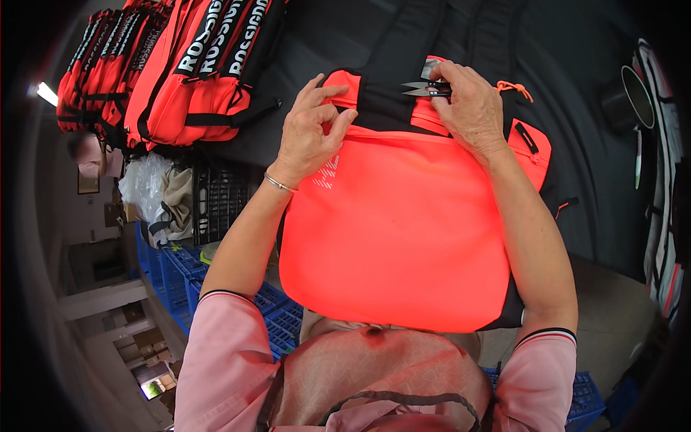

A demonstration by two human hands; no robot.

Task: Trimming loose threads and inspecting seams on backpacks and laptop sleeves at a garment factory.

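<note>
A bright orange-red backpack (pixel 396 230) with black parts lies in front of me, its lower end hanging over the table's near edge. My right hand (pixel 471 108) is closed around small black-handled thread snips (pixel 417 89), whose blades point left over the bag's top and stand a little apart. At the bag's upper left, my left hand (pixel 313 129) has thumb and forefinger spread, with nothing visible between them. Black shoulder straps (pixel 403 36) stretch away beyond the bag. An orange cord pull (pixel 515 89) shows right of my right hand.
Stacked orange-red and black backpacks (pixel 209 79) stand at the far left. Below them are a black crate (pixel 219 205), clear plastic (pixel 147 183) and blue crates (pixel 165 277). A dark cylindrical container (pixel 633 101) sits on the black-covered table (pixel 583 194) at the right.
</note>
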